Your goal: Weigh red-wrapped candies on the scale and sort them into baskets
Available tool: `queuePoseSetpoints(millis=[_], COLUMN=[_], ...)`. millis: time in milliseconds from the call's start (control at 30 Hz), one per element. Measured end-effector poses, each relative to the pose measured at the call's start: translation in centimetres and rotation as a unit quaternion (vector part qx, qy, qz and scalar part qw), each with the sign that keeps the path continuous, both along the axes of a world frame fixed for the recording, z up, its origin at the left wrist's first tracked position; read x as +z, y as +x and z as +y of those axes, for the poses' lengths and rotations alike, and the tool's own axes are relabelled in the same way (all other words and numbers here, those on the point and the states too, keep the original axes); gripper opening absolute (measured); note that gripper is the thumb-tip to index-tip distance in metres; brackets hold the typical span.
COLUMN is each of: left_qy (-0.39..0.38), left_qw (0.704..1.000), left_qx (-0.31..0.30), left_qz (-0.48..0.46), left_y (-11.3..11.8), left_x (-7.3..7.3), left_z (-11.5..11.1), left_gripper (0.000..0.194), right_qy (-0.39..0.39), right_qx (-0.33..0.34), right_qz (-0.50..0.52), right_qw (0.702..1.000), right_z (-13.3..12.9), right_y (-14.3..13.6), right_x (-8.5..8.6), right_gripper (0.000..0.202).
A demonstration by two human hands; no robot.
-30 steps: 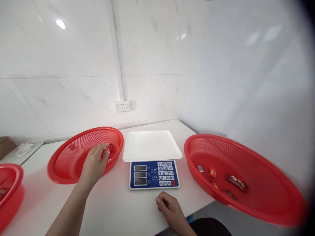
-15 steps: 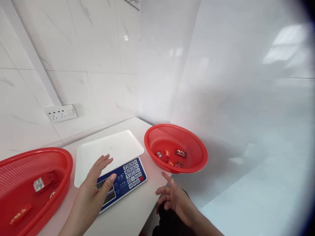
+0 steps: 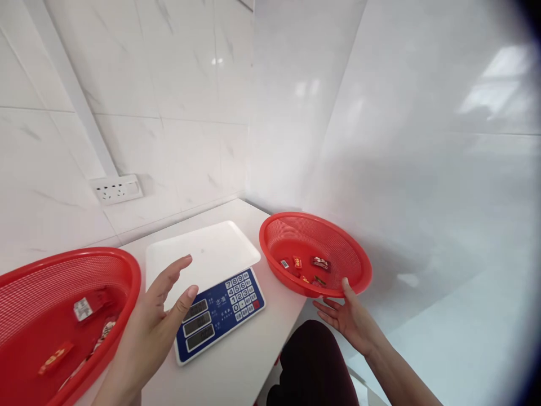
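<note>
My left hand [image 3: 158,321] hovers over the near left part of the blue-and-white digital scale [image 3: 220,307], its thumb and fingers apart and nothing between them. Behind the keypad lies the scale's white weighing plate [image 3: 203,248]. At the near right rim of the right red mesh basket [image 3: 274,223] is my right hand [image 3: 353,321]. Its thumb overlaps the rim while the outstretched fingers lie below it; firm contact is not clear. Several small wrapped snacks lie in that basket, among them a dark red packet [image 3: 321,263].
A second red basket [image 3: 127,265] stands at the left with a few wrapped pieces, including an orange-red packet [image 3: 56,358]. A power socket [image 3: 116,189] is on the tiled wall. The white table's [image 3: 236,366] right edge runs beneath the right basket, above my dark-clothed knee [image 3: 316,361].
My right hand has moved right and up to the right basket's rim. My left hand stays open over the scale. The view has shifted, showing more of the scale's display.
</note>
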State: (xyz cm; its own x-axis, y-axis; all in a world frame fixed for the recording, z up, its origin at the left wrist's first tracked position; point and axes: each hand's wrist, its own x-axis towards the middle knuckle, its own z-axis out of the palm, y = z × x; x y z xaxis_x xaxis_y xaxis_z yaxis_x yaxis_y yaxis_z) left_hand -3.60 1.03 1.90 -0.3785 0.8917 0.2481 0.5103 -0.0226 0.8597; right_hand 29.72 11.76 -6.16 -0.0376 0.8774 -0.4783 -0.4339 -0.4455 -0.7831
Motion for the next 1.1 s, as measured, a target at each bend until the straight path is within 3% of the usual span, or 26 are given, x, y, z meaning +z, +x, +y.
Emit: queuePoseSetpoints(millis=[67, 167, 267, 400, 500, 633, 767, 867, 1000, 1100], left_qy=[0.002, 0.002, -0.009, -0.006, -0.007, 0.012, 0.004, -0.024, -0.055, -0.04], left_qw=[1.0, 0.999, 0.997, 0.993, 0.99, 0.977, 0.947, 0.904, 0.832, 0.83], left_qx=[0.005, -0.006, -0.033, -0.061, -0.069, -0.095, -0.137, -0.18, -0.299, -0.301], left_qz=[-0.022, -0.045, -0.073, -0.102, -0.125, -0.192, -0.289, -0.387, -0.463, -0.468], left_y=[-0.4, -0.4, -0.2, 0.0, 0.3, 1.3, 2.6, 3.6, 4.8, 5.3], left_x=[0.4, 0.7, 0.7, 0.3, 0.0, -0.5, -1.6, -2.3, -2.7, -2.8], left_z=[-0.2, -0.4, -0.2, 0.2, 0.7, 1.5, 2.2, 2.3, 1.9, 2.0], left_gripper=[0.05, 0.049, 0.046, 0.041, 0.039, 0.042, 0.06, 0.073, 0.068, 0.061], right_qy=[-0.002, 0.004, 0.017, 0.035, 0.061, 0.119, 0.143, 0.146, 0.151, 0.167], right_qx=[0.014, 0.029, -0.011, -0.07, -0.072, -0.057, -0.036, -0.02, 0.026, 0.053], right_qz=[-0.001, 0.014, 0.035, 0.053, 0.038, 0.013, 0.006, 0.014, 0.011, -0.005], right_qw=[1.0, 0.999, 0.999, 0.996, 0.995, 0.991, 0.989, 0.989, 0.988, 0.985], right_z=[0.3, 0.7, 0.8, 0.2, -0.4, -0.9, -1.4, -2.1, -2.8, -2.7], right_y=[-0.2, 0.0, 0.5, 1.2, 1.4, 1.3, 0.7, -0.2, -1.6, -3.0], right_x=[0.0, -0.1, -0.7, -1.4, -0.6, 1.8, 3.9, 4.9, 5.8, 6.7], right_gripper=[0.052, 0.034, 0.015, 0.017, 0.018, 0.021, 0.024, 0.028, 0.025, 0.024])
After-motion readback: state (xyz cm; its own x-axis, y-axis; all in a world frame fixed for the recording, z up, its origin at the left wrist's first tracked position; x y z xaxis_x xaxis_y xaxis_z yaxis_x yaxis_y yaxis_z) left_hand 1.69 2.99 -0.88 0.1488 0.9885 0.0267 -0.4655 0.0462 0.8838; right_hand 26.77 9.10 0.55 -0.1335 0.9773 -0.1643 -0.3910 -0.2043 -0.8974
